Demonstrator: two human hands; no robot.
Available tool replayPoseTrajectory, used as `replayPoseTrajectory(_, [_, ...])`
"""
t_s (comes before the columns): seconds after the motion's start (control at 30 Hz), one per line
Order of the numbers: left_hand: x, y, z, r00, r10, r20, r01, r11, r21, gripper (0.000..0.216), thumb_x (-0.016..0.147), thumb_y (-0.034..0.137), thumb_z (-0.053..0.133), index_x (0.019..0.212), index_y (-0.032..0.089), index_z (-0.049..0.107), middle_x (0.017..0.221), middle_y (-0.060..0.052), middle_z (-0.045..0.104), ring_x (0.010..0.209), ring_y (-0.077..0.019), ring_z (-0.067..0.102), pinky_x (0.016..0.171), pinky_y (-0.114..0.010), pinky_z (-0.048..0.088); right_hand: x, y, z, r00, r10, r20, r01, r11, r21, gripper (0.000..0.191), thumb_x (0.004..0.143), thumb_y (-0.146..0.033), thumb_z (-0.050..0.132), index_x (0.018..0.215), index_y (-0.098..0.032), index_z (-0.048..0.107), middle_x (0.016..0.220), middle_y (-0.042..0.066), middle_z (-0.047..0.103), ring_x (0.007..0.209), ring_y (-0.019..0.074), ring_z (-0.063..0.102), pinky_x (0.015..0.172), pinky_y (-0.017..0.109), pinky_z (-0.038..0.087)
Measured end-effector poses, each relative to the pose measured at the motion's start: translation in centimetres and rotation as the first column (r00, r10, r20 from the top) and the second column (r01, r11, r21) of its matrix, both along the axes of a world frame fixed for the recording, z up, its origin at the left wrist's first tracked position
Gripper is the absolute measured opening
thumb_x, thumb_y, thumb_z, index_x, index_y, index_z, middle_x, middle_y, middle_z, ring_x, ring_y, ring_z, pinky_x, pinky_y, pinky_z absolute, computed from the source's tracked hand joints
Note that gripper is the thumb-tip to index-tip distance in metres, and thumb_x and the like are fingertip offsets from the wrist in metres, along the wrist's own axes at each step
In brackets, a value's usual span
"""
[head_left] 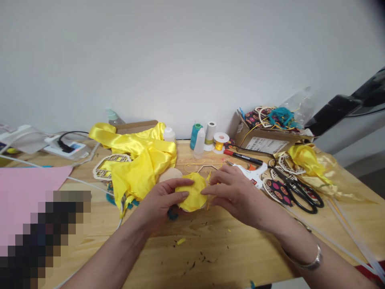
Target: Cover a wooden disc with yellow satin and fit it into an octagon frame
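A round, thin piece of yellow fabric (195, 192) lies over a pale disc whose rim shows at its lower edge. My left hand (164, 200) grips this fabric-covered disc from the left, thumb and index finger on top. From the right, my right hand (233, 192) has its curved fingers at the disc's edge, the index fingertip pressing on the fabric. A second pale round disc (170, 175) lies just behind my left hand. To the left is a heap of shiny yellow satin (141, 160). Beyond my right hand lies a white glue gun (251, 174).
Black scissors (296, 188) and patterned cut-out pieces (276, 192) lie at right. At the back stand a teal thread spool (196, 136), plastic bottles (199, 143) and a cardboard box (261, 140). A power strip (67, 148) and pink sheet (30, 192) are left; dark scraps (194, 265) lie in front.
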State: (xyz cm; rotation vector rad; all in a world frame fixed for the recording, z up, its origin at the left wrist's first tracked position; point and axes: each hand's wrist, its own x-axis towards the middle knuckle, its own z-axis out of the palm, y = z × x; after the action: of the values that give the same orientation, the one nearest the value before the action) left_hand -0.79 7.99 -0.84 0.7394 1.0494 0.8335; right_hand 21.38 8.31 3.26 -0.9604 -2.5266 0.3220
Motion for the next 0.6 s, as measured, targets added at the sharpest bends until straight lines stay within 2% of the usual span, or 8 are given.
replayPoseTrajectory(0.23, [0.1,-0.2,0.0,1.000,-0.019,0.007,0.020,1.000,-0.009,0.030,0.065,0.021,0.078,0.095,0.021,0.072,0.078,-0.002,0.072,0.061,-0.0145,0.066,0.052,-0.026,0.057,-1.0,0.2,-0.5,0.996,0.044,0.078,-0.054,0.989,0.135,0.019,0.086,-0.012,0.057,0.085,-0.026,0.069,0.088,0.002,0.060,0.088,0.0170,0.047,0.078,0.034,0.033])
replayPoseTrajectory(0.4, [0.2,-0.4,0.0,0.999,-0.036,0.015,0.036,0.999,-0.011,0.029,0.064,0.020,0.078,0.093,0.020,0.073,0.072,-0.001,0.071,0.057,-0.0127,0.064,0.046,-0.021,0.052,-1.6,0.8,-1.2,0.995,0.055,0.086,-0.070,0.981,0.182,0.017,0.090,-0.013,0.050,0.085,-0.020,0.065,0.092,0.004,0.061,0.087,0.0174,0.046,0.077,0.033,0.032])
replayPoseTrajectory(0.6, [0.4,-0.5,-0.4,0.992,-0.085,0.090,0.085,0.996,0.009,0.033,0.066,0.013,0.073,0.098,0.021,0.073,0.075,-0.001,0.071,0.057,-0.0118,0.063,0.050,-0.022,0.053,-3.5,2.6,-1.2,0.991,0.094,0.092,-0.115,0.962,0.249,0.013,0.089,-0.014,0.053,0.087,-0.019,0.065,0.098,0.005,0.060,0.089,0.0178,0.045,0.076,0.033,0.031])
